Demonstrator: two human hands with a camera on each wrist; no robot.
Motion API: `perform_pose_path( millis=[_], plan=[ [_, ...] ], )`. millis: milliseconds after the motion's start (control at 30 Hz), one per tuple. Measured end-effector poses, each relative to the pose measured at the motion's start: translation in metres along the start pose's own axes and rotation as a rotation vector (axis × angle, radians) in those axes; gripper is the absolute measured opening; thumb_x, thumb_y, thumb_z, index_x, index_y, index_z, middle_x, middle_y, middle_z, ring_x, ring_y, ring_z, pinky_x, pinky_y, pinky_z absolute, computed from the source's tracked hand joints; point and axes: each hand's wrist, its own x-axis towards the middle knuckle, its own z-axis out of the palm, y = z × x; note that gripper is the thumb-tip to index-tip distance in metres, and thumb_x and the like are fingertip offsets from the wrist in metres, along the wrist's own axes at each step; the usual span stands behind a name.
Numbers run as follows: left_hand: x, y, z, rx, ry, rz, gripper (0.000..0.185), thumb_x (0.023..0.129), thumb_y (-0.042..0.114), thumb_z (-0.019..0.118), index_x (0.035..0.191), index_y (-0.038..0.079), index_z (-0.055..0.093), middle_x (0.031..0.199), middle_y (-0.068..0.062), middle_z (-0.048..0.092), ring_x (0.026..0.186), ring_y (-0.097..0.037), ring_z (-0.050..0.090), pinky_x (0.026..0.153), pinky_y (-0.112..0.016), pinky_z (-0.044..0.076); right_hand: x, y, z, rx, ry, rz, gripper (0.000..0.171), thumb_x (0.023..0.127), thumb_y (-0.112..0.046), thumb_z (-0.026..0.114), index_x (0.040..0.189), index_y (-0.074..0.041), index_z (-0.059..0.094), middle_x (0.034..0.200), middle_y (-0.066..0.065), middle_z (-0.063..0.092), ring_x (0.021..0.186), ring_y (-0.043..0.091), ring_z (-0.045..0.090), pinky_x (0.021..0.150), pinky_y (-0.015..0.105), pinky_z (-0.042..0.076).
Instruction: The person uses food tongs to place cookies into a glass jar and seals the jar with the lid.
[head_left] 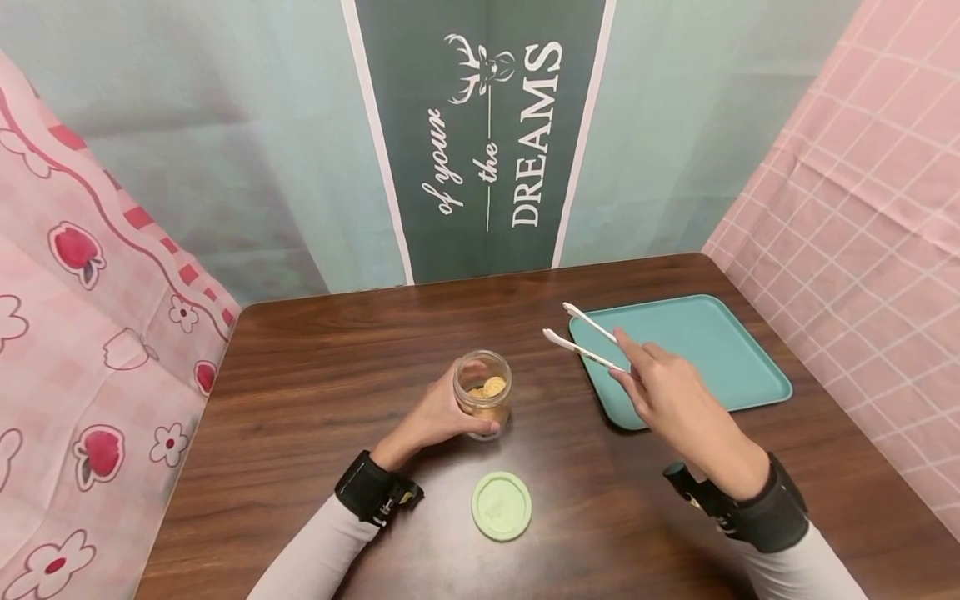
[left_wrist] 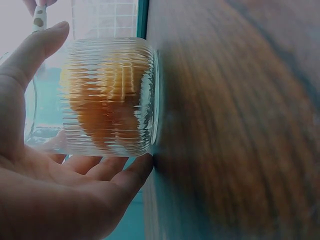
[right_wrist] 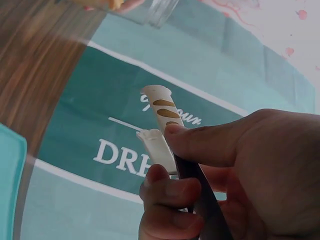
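Left hand (head_left: 438,414) wraps an open ribbed glass jar (head_left: 483,393) of round cookies (head_left: 489,388), fingers curled round its wall; the jar stands on the table (head_left: 315,383) near its middle. Lid (head_left: 501,505) lies off, just in front. Right hand (head_left: 671,393) pinches white tongs (head_left: 583,336) between thumb and fingers, tips apart, held over the left edge of the teal tray (head_left: 720,333). Step judged: approach to pick a cookie. Next move calls for lowering the tips into the jar mouth while the jar is steadied.

White tongs (right_wrist: 161,131) in right hand (right_wrist: 235,175)
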Motion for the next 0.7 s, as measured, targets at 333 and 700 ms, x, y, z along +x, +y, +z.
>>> perform_pose_path(
  millis=[333, 700],
  plan=[
    [-0.001, 0.001, -0.002, -0.007, 0.003, -0.011, 0.096, 0.068, 0.017, 0.101, 0.147, 0.005, 0.049, 0.145, -0.012, 0.062, 0.134, -0.027, 0.06, 0.116, -0.048, 0.043, -0.016, 0.019, -0.003, -0.036, -0.026, 0.056, 0.054, 0.091, -0.003, 0.081, 0.138, 0.013, 0.06, 0.072, 0.002, 0.051, 0.059, 0.012, 0.04, 0.051, 0.027, 0.035],
    [0.001, 0.0, 0.0, -0.035, -0.011, 0.013, 0.095, 0.068, 0.013, 0.101, 0.147, 0.004, 0.049, 0.145, -0.014, 0.061, 0.134, -0.028, 0.06, 0.116, -0.049, 0.043, -0.043, 0.04, -0.001, -0.112, -0.034, 0.079, 0.055, 0.087, -0.003, 0.083, 0.134, 0.014, 0.061, 0.067, -0.001, 0.044, 0.058, 0.011, 0.035, 0.051, 0.028, 0.029]
  ],
)
